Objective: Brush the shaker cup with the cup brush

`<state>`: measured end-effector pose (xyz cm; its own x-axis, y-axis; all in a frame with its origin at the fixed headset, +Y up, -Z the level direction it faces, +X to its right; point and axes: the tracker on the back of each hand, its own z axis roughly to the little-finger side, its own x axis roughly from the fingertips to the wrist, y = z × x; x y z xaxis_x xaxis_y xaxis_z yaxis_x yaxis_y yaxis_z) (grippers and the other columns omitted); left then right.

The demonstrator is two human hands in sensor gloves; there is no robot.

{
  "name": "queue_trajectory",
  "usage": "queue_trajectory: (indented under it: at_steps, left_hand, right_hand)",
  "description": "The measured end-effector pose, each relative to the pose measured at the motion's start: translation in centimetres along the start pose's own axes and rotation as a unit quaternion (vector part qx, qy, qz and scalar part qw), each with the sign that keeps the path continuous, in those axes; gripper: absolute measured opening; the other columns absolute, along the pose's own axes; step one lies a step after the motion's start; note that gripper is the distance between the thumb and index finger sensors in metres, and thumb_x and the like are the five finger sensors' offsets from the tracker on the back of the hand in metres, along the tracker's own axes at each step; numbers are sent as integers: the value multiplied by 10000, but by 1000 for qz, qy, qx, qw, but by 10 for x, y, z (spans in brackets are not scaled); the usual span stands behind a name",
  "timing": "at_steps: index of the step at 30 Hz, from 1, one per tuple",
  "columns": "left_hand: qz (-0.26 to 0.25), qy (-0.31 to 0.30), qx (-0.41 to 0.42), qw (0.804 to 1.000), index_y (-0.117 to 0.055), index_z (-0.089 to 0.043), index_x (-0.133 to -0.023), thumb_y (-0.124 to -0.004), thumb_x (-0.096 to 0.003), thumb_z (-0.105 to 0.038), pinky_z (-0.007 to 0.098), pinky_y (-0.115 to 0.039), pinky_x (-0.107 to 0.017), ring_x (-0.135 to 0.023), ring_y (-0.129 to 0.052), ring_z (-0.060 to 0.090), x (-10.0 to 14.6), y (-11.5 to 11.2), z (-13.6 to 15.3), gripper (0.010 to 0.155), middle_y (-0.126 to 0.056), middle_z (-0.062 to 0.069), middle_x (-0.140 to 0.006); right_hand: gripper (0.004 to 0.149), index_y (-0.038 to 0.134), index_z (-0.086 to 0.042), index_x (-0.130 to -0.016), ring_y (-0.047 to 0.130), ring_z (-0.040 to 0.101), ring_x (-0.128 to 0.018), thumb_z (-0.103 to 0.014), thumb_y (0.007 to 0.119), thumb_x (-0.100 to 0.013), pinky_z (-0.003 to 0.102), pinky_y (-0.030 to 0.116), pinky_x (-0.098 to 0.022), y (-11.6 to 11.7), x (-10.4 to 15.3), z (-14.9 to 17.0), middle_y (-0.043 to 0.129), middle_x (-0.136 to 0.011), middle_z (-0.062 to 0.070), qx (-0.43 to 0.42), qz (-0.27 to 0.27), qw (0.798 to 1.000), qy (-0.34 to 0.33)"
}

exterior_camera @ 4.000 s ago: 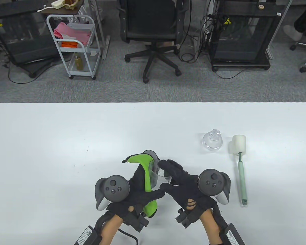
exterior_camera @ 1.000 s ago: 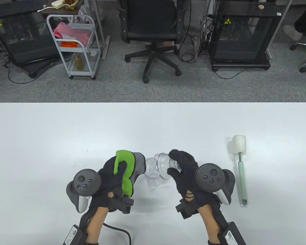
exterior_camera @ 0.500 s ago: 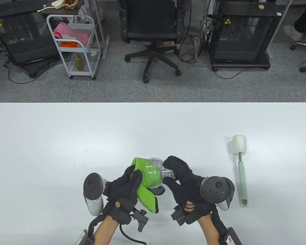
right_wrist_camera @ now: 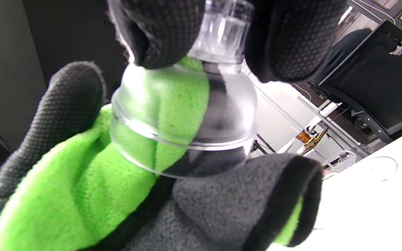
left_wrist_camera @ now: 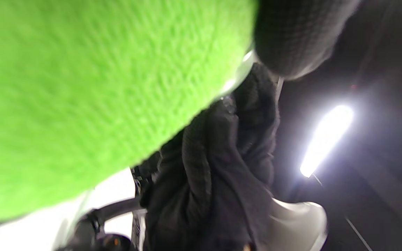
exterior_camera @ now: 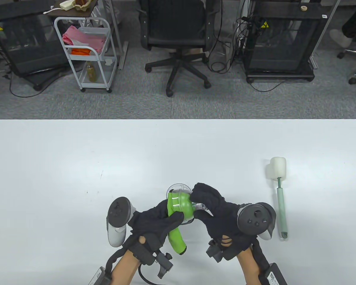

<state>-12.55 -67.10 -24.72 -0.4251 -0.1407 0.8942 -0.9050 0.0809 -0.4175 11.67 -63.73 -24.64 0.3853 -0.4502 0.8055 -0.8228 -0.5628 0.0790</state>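
Observation:
My right hand [exterior_camera: 200,202] pinches the clear dome lid [exterior_camera: 182,206] of the shaker cup by its narrow neck; its fingertips [right_wrist_camera: 159,31] show on the neck in the right wrist view. My left hand [exterior_camera: 163,218] grips a green and grey cloth [exterior_camera: 176,237] and presses it up into the lid [right_wrist_camera: 222,115]. The cloth [right_wrist_camera: 65,181] fills most of the dome. The clear shaker cup [exterior_camera: 179,187] stands on the table just behind the lid. The cup brush [exterior_camera: 280,196], white foam head on a green handle, lies untouched to the right of my right hand.
The white table [exterior_camera: 77,166] reaches its far edge at mid-frame. Beyond it stand an office chair [exterior_camera: 175,35], a white trolley [exterior_camera: 86,50] and black racks [exterior_camera: 280,41]. The left wrist view is filled by the green cloth [left_wrist_camera: 82,87].
The lid left its place near the brush and is now in my right hand. The cloth left the cup and went into the lid. In the last half second my left hand pushed it deeper.

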Motion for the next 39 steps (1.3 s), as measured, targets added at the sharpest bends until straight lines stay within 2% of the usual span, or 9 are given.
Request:
queue_trajectory:
  at_steps: [11, 13, 15, 17, 19, 22, 26, 32, 39]
  left_hand:
    - [-58, -40, -162, 984, -822, -151, -879, -957, -403, -392, 520, -780, -610, -768, -1085, 210, 3, -9, -15, 551, -1020, -69, -796]
    - [-72, -43, -173, 981, -842, -127, -865, -950, -407, -390, 524, -816, -587, -728, -1112, 205, 4, -9, -16, 539, -1037, -63, -759]
    - [-83, -46, -175, 980, -846, -121, -861, -943, -408, -386, 522, -838, -575, -720, -1121, 192, 4, -8, -16, 533, -1040, -64, -747]
    - [-95, -38, -152, 983, -851, -105, -856, -938, -413, -385, 524, -852, -559, -698, -1130, 195, 4, -5, -16, 531, -1045, -53, -733]
    - [-96, -39, -154, 983, -848, -110, -858, -933, -416, -392, 518, -855, -559, -700, -1129, 188, 5, -1, -14, 531, -1042, -59, -735]
    - [-85, -32, -133, 987, -836, -117, -862, -932, -417, -393, 514, -839, -569, -713, -1116, 190, 5, -1, -10, 532, -1032, -62, -744]
    - [-70, -26, -132, 988, -818, -104, -875, -934, -415, -396, 511, -819, -576, -723, -1107, 206, 3, -1, -7, 557, -1018, -55, -763]
    - [-64, -31, -164, 984, -797, -111, -884, -963, -397, -374, 510, -797, -589, -744, -1090, 208, 3, -5, -9, 578, -1001, -59, -777]
    - [-71, -40, -205, 975, -815, -95, -871, -955, -401, -393, 502, -832, -567, -702, -1113, 187, 5, -11, -16, 574, -1016, -64, -750]
  right_hand:
    - [648, 713, -142, -925, 1040, 241, -226, -522, 717, -401, 355, 934, -134, 1, 1, 15, 961, -579, 286, 0, 7, 995, 102]
    - [660, 708, -157, -936, 1060, 279, -309, -542, 718, -400, 385, 947, -203, 1, 1, 16, 957, -625, 265, -3, 1, 994, 109]
    - [664, 687, -182, -960, 1031, 386, -523, -517, 767, -392, 447, 929, -349, -1, 1, 12, 865, -834, 240, -1, 14, 996, 92]
    - [707, 592, -256, -1004, 919, 438, -730, -430, 865, -375, 501, 867, -480, -7, 1, 4, 661, -1016, 194, 31, 4, 999, 42]
    - [700, 632, -294, -971, 909, 428, -775, -313, 938, -343, 502, 859, -517, -13, 1, -3, 671, -1029, 87, 74, 17, 997, 3]
    - [622, 733, -303, -906, 950, 412, -723, -245, 954, -327, 443, 899, -478, -10, 1, -4, 753, -978, 108, 67, 20, 998, -7]
    - [651, 628, -112, -947, 885, 496, -680, -197, 889, -358, 415, 902, -439, -2, -2, 1, 680, -938, 309, 27, -32, 999, 14]
    - [639, 554, -79, -973, 978, 358, -499, -347, 731, -421, 328, 940, -303, 1, -3, 12, 761, -816, 359, 6, -34, 997, 65]
    - [645, 686, -70, -921, 1040, 277, -241, -487, 655, -430, 339, 935, -91, 1, 1, 24, 949, -546, 304, -22, 22, 994, 102]
